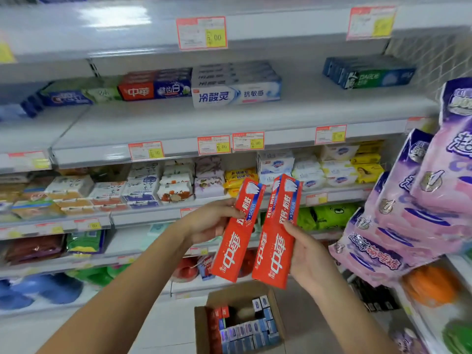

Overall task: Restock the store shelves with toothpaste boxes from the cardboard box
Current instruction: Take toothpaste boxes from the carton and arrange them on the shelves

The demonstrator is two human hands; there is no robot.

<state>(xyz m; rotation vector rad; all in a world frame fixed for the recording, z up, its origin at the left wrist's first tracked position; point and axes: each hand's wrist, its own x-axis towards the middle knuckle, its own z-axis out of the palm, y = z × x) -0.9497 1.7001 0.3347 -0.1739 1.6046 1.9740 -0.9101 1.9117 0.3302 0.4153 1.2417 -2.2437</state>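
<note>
In the head view, two red toothpaste boxes are held up side by side in front of the shelves, both tilted with their tops leaning to the right and a narrow gap between them. The left red box (236, 233) is gripped around its middle by the left hand (212, 221), with the thumb laid across its front face. The right red box (277, 233) is gripped along its right edge by the right hand (309, 254), the thumb pressed on its front. Below the hands, the open cardboard box (201, 328) is seen on the floor, with more toothpaste boxes (245, 328) stood on end inside it. On the toothpaste shelf (178, 123) higher up, a row of boxes is set back from the front edge: a blue and green box (69, 97) toward the left end, a red and blue box (153, 89) beside it, a white box (237, 94) touching that one, and a dark blue and green stack (370, 75) well apart toward the right end. Price tags (214, 144) are fixed along the shelf's front edge. Soap packs (176, 185) are stacked on the shelf beneath, and purple bags (421, 213) are hung at the right.
</note>
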